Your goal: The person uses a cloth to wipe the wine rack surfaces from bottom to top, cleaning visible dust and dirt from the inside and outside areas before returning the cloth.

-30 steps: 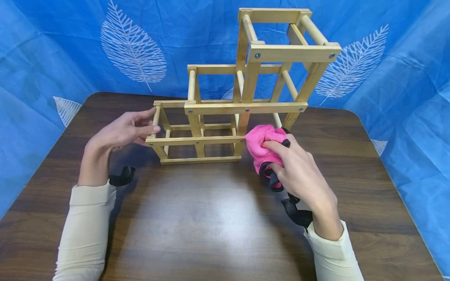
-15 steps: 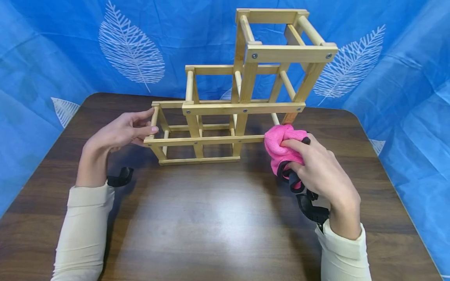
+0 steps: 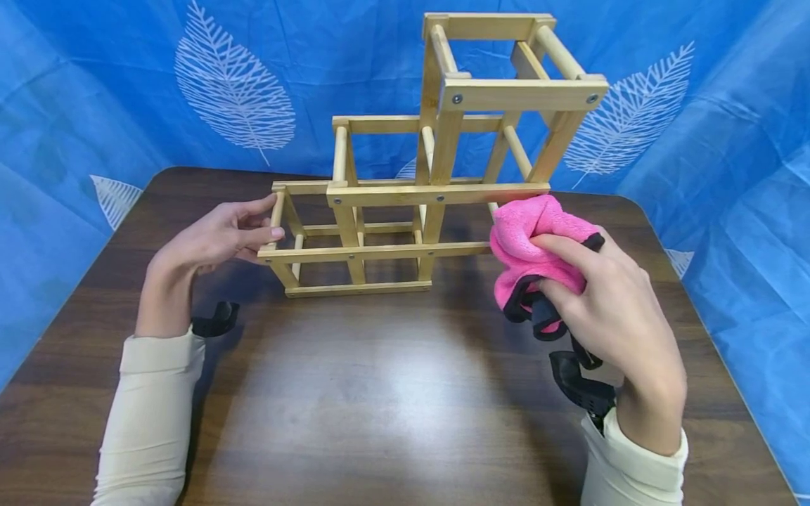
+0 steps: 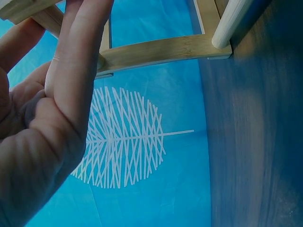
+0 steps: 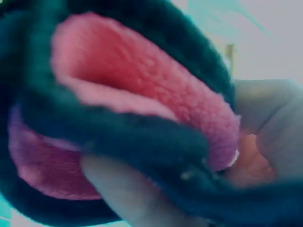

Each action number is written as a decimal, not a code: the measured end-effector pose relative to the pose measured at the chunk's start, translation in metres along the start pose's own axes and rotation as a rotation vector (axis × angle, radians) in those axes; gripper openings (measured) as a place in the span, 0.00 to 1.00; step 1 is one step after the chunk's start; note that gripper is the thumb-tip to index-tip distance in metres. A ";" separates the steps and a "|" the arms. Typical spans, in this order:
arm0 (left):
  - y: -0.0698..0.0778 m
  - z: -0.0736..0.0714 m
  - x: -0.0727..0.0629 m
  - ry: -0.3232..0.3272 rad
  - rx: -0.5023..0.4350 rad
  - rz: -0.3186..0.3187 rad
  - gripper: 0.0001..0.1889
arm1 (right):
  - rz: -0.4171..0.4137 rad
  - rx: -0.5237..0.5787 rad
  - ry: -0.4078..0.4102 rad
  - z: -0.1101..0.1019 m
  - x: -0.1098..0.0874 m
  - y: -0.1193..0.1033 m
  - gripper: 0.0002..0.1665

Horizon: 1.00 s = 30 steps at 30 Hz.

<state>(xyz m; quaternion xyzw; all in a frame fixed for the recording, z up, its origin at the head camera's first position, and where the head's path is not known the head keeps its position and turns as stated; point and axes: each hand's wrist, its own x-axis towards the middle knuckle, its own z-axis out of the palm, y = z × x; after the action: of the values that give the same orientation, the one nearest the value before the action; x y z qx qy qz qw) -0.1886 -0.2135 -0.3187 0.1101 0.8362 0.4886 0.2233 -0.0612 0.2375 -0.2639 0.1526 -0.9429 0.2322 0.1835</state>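
A stepped wooden rack (image 3: 386,195) of light slats and round dowels stands toward the back of the table. At its low left end my left hand (image 3: 218,235) holds the end dowel between thumb and fingers. In the left wrist view, fingers (image 4: 71,71) reach up to the rack's wood. My right hand (image 3: 616,309) grips a bunched pink cloth (image 3: 528,232) with black edging. The cloth covers the right end of the lower front rail and reaches up to the middle rail's right end. Folds of the cloth (image 5: 142,71) fill the right wrist view, hiding most of the rack there.
The dark wood-grain table (image 3: 354,407) extends in front of the rack. Behind it hangs a blue backdrop (image 3: 354,56) with white leaf prints, close to the rack's back. Black straps hang at both wrists, including the right strap (image 3: 582,386).
My right hand has slid the pink cloth rightward along the lower front rail, then up toward the middle rail's right end. My left hand keeps its hold on the end dowel.
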 end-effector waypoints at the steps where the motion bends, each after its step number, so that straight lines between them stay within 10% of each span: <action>1: 0.001 0.000 0.000 -0.002 0.002 0.001 0.42 | 0.000 -0.003 0.004 -0.004 -0.002 -0.002 0.28; 12: 0.002 0.000 -0.001 -0.007 -0.009 0.004 0.42 | 0.066 0.032 0.317 0.002 0.004 -0.014 0.25; 30: 0.001 0.000 -0.001 0.007 0.007 -0.008 0.42 | 0.060 -0.070 -0.016 0.026 0.011 -0.001 0.24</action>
<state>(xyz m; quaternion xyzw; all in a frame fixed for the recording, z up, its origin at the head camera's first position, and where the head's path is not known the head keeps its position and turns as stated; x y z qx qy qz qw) -0.1872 -0.2135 -0.3179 0.1059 0.8391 0.4852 0.2219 -0.0781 0.2210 -0.2804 0.1196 -0.9561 0.2031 0.1741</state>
